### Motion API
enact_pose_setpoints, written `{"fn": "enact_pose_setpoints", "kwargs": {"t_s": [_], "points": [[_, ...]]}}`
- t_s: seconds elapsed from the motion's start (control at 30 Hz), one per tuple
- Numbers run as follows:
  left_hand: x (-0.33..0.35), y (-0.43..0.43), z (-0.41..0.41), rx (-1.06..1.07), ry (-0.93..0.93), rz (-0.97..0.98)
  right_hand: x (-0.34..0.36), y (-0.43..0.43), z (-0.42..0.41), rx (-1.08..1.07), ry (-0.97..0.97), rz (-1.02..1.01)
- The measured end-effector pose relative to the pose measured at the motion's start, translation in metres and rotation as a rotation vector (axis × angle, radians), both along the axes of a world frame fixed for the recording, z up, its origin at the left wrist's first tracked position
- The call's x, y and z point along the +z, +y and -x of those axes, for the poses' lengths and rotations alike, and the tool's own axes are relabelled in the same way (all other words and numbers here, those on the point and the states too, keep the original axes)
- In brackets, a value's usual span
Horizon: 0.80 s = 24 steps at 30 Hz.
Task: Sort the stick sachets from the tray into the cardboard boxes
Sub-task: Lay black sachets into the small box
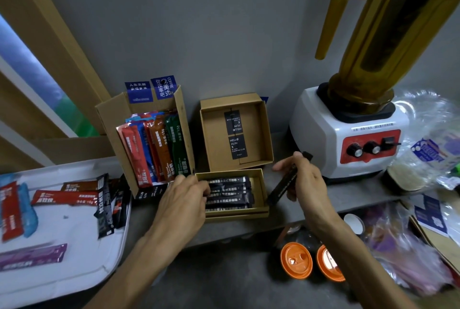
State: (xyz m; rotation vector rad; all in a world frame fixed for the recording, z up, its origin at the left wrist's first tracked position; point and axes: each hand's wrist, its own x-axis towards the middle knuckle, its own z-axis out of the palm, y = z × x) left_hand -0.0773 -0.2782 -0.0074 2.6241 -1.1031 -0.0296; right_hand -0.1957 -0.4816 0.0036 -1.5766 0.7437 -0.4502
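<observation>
A white tray [74, 269] on the left holds loose stick sachets: red [64, 198], blue, brown, purple [32, 257] and several black ones [104, 209]. An open cardboard box [185, 119] stands upright, packed with coloured sachets [154, 149]. A low cardboard box [261, 189] in front of me holds several black sachets [230, 193] lying flat. My left hand [183, 200] rests on their left ends, fingers pressing into the box. My right hand [305, 179] grips one black sachet [282, 185], tilted, just right of that box.
The box's lid [266, 129] lies open behind it with black labels inside. A blender [348, 134] with an amber jug stands at the right. Plastic bags [428, 144] crowd the far right. Two orange-lidded cups [296, 260] sit below the shelf edge.
</observation>
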Motion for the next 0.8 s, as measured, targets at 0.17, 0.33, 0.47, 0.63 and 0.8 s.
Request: {"fn": "enact_pose_setpoints", "kwargs": {"t_s": [0.17, 0.33, 0.47, 0.63, 0.8], "points": [[-0.001, 0.001, 0.001, 0.001, -0.034, -0.012, -0.003, -0.005, 0.013, 0.092, -0.173, -0.243], [0.021, -0.006, 0.012, 0.082, 0.374, 0.352, -0.004, -0.001, 0.014, 0.181, -0.255, -0.285], [0.032, -0.015, 0.017, 0.064, 0.751, 0.593, -0.005, 0.005, 0.014, 0.314, -0.262, -0.275], [0.027, -0.012, 0.016, 0.172, 0.821, 0.714, -0.011, 0.005, 0.011, 0.366, -0.238, -0.226], [0.019, -0.007, 0.015, 0.217, 0.805, 0.798, -0.011, 0.004, 0.011, 0.329, -0.208, -0.295]]}}
